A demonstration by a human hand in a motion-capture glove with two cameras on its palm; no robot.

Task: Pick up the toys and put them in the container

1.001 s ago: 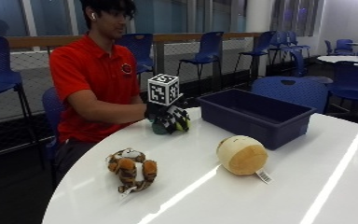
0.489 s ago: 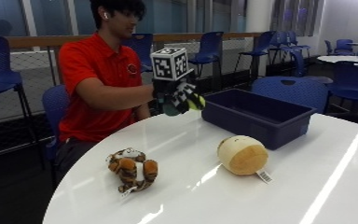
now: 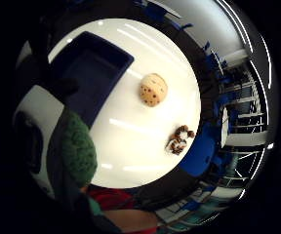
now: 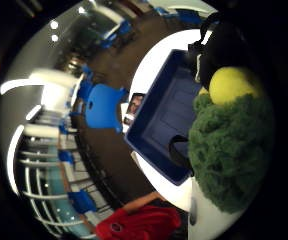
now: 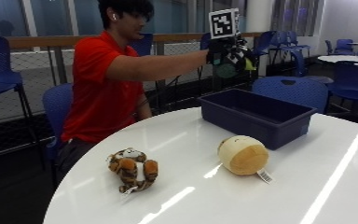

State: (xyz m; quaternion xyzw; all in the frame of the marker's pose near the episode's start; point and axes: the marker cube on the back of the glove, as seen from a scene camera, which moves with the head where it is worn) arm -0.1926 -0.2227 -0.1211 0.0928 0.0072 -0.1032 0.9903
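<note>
Your gloved right hand (image 5: 229,57) grips the green knitted plush toy with a yellow part (image 4: 229,150), held in the air above the dark blue rectangular plastic container (image 5: 257,114). On the white round counter (image 5: 328,186) lie the striped tiger plush (image 5: 132,168) and the tan round plush (image 5: 243,155).

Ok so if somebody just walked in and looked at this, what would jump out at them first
First, the gloved right hand raised high above the blue container, its grip closed round a green and yellow toy. Next, two toys on the white table: a round tan plush beside the container's near wall and a tiger plush nearer the table's edge, by the person.
</note>
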